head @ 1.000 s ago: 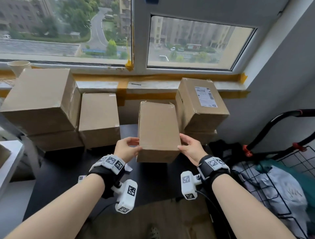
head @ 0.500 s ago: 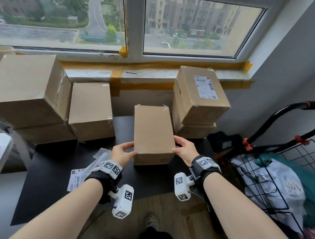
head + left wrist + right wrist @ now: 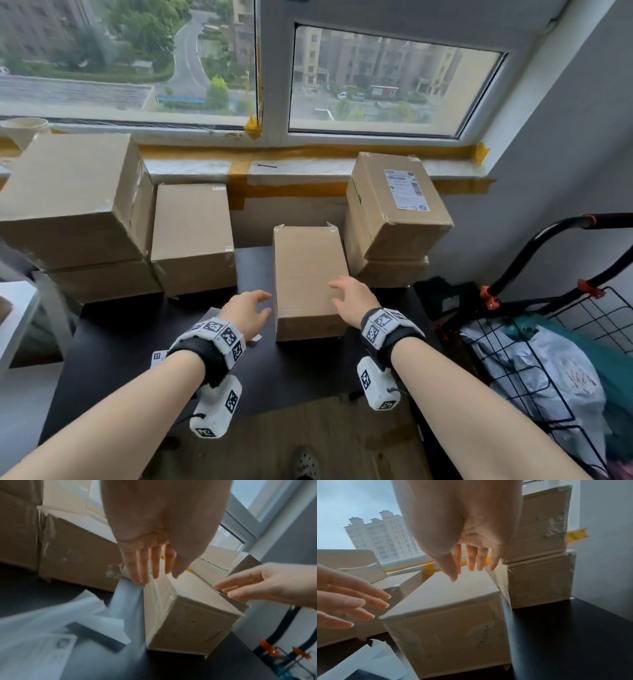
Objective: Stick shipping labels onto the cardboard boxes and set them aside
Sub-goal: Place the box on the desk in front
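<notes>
A plain brown cardboard box (image 3: 306, 270) (image 3: 190, 616) (image 3: 452, 622) lies flat on the black table (image 3: 137, 342), its top bare. My left hand (image 3: 248, 310) (image 3: 150, 566) hovers just off its left side, fingers straight and holding nothing. Over the box's near right corner my right hand (image 3: 349, 296) (image 3: 471, 562) hangs, fingers loosely spread and also free. White label sheets and backing paper (image 3: 42, 635) (image 3: 373, 660) lie on the table left of the box, mostly hidden under my left wrist in the head view. A labelled box (image 3: 397, 202) tops a stack at the right.
Unlabelled boxes are piled at the back left: a big one (image 3: 72, 198) on another, and a smaller one (image 3: 193, 236) beside them. A black wire cart (image 3: 548, 342) with bags stands right of the table. The windowsill (image 3: 308, 168) runs behind.
The box has been set down flat on the table and both hands have let go of its sides, drawing slightly away. The camera tilted up a little.
</notes>
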A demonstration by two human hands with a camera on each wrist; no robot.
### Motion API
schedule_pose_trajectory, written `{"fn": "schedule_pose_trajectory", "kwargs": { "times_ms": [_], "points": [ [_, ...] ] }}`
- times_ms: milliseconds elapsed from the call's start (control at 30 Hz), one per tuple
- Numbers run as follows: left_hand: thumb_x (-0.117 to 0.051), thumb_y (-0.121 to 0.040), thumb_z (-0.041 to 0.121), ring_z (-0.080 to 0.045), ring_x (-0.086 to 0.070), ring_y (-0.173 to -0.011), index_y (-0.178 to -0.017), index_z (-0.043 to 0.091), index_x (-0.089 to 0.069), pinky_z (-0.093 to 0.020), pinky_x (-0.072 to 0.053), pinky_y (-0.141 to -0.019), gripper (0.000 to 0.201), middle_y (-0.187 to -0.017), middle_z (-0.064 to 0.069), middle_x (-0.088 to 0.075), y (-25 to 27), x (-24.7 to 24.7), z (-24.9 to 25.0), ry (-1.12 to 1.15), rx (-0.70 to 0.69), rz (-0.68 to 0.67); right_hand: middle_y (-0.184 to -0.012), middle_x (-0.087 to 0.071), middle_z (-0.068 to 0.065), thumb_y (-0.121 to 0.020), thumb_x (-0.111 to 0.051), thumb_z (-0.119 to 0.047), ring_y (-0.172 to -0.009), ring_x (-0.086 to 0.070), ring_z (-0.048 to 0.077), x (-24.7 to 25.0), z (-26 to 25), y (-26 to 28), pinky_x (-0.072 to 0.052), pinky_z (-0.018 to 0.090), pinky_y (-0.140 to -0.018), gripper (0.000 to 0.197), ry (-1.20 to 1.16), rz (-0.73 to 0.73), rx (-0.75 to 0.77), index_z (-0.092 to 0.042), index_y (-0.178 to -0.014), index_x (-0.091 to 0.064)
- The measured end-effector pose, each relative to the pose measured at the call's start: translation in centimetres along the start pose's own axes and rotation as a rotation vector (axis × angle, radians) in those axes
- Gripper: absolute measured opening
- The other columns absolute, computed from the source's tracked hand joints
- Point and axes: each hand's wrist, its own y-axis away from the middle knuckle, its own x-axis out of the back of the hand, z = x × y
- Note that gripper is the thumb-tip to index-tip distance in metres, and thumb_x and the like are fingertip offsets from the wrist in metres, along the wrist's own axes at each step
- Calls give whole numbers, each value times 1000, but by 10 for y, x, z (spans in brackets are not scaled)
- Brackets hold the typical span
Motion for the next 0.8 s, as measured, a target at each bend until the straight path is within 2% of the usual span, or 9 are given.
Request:
{"fn": "schedule_pose_trajectory", "kwargs": {
  "times_ms": [100,200,367,467,633,733,800],
  "points": [
    [-51,-92,33,-17,-55,-119,-130,25,-52,-30,-45,-98,39,-132,0,-56,11,15,-10,-157,-55,-63,-147,-41,1,-94,-48,-17,-135,-38,19,-6,-24,5,-28,31,-112,39,64,-8,54,-16,-132,-51],
    [-48,-93,33,-17,-50,-123,-132,25,-50,-31,-42,-101,39,-134,1,-54,24,30,-29,-245,-77,-81,-144,-44,3,-93,-48,-17,-134,-40,20,-22,-50,10,-28,31,-113,39,94,-24,103,-16,-132,-52],
    [-45,-94,31,-20,-51,-122,-133,27,-48,-34,-43,-100,39,-134,3,-54,49,49,-74,-343,-39,-80,-137,-50,1,-94,-46,-19,-126,-47,21,-62,-98,17,-39,35,-106,35,131,-39,199,-16,-127,-56],
    [-45,-93,30,-20,-51,-123,-133,28,-47,-35,-42,-100,40,-134,3,-53,65,55,-110,-338,6,-98,-135,-51,3,-93,-47,-19,-126,-47,22,-92,-122,20,-39,37,-105,35,165,-89,258,-15,-126,-57],
    [-44,-93,22,-21,-49,-125,-133,29,-48,-35,-41,-102,41,-136,4,-52,84,49,-161,-302,88,-94,-129,-56,1,-93,-48,-21,-119,-52,24,-148,-148,24,-45,36,-97,31,153,-168,272,-19,-122,-60],
    [-42,-91,20,-21,-49,-126,-124,27,-54,-37,-44,-100,36,-135,6,-53,92,39,-196,-248,116,-110,-134,-53,1,-92,-50,-21,-124,-48,22,-186,-160,24,-43,36,-100,33,171,-257,284,-19,-125,-58],
    [-40,-92,14,-18,-37,-137,-132,28,-48,-37,-37,-108,43,-144,9,-43,96,30,-212,-217,123,-122,-137,-50,0,-93,-48,-23,-124,-47,22,-204,-167,25,-43,37,-100,34,187,-306,278,-20,-126,-55]
  ]
}}
